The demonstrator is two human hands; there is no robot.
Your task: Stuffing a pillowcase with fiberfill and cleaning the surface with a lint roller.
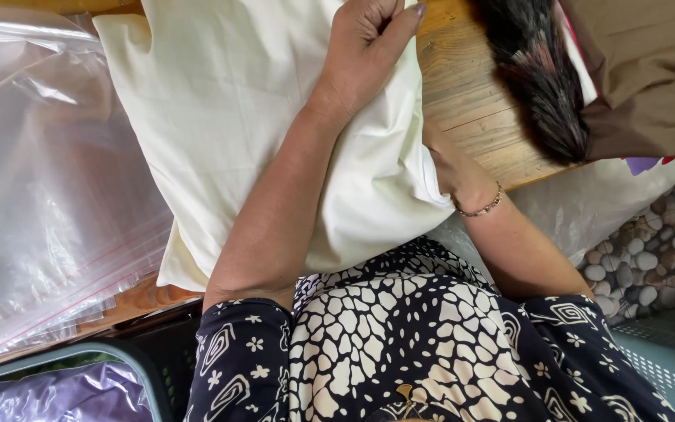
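Observation:
A plump cream pillow [220,117] lies on a wooden table [470,101] in front of me. My left hand [365,47] rests on its upper part with the fingers curled into a fist, pinching the cream fabric. My right hand [441,160], with a thin bracelet at the wrist, is pushed in at the pillow's right edge. Its fingers are hidden under the fabric, so its grip does not show. My patterned dark-and-white dress fills the bottom of the view.
Clear plastic zip bags [48,180] are stacked at the left. A dark feathery tuft [544,78] and brown cloth [650,70] lie at the top right. A pebble floor [658,250] and a teal basket [666,352] are at the right, and a basket holding a purple bag [56,391] is at the bottom left.

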